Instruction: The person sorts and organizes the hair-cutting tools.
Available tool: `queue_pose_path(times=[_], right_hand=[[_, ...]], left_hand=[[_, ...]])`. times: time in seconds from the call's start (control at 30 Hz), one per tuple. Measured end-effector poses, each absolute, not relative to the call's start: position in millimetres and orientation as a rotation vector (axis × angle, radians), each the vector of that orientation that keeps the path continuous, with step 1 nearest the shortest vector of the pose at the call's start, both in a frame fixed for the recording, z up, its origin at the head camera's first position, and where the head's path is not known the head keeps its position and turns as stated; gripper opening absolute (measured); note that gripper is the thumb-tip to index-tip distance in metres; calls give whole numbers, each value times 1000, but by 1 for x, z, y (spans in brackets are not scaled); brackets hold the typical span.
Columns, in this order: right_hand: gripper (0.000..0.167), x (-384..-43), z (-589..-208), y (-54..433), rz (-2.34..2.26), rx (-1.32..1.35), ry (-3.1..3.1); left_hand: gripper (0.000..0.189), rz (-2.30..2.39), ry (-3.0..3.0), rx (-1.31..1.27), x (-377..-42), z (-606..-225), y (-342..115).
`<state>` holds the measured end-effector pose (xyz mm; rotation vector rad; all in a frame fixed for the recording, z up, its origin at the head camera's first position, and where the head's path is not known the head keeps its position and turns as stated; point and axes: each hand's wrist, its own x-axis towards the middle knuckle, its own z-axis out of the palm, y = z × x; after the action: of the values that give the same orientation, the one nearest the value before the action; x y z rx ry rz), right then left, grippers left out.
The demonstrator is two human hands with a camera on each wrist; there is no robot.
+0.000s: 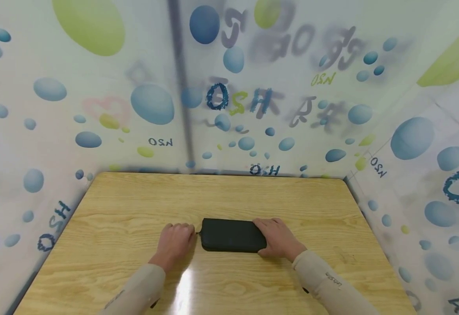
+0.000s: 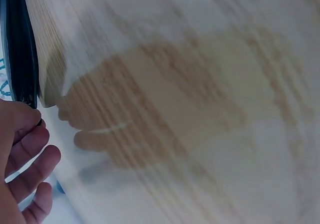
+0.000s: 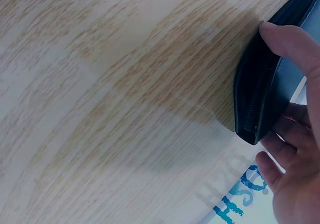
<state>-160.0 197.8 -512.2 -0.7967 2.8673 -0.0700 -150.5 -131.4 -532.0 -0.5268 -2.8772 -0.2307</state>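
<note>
A black zip wallet (image 1: 232,235) lies lengthwise across the wooden table in the head view. At its left end, my left hand (image 1: 176,240) pinches the small zipper pull (image 1: 198,233) between thumb and finger. The left wrist view shows that hand (image 2: 25,156) at the wallet's end (image 2: 21,53), its other fingers loosely curled. My right hand (image 1: 277,238) grips the wallet's right end. In the right wrist view its thumb (image 3: 285,38) lies along the near long edge, and the zipper (image 3: 257,91) runs along the wallet's side, its teeth together where they show.
The wooden table (image 1: 143,192) has a glossy top with a light reflection near its front. Behind it and at both sides stand pale walls (image 1: 107,78) patterned with blue and green ovals and lettering.
</note>
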Motion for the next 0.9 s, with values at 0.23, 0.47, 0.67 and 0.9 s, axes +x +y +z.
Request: queue_pose_path(times=[0.23,0.47,0.67,0.9], right_hand=[[92,-161,-512,199,-71,-812,2860],[92,-162,-512,200,-73,-823,2854],[91,-162,-513,200,-81,-831,2846],[90,-163,-513,201,-85,-820,2847]], left_hand=[[30,-198,-2895,-523,-158,-532,-130],[29,-200,-2890,-515,-168,-531,-129],[27,-169,-2877,-510,-175,-533,-130],[25,-179,-2887,-505,-178,-533,-129]])
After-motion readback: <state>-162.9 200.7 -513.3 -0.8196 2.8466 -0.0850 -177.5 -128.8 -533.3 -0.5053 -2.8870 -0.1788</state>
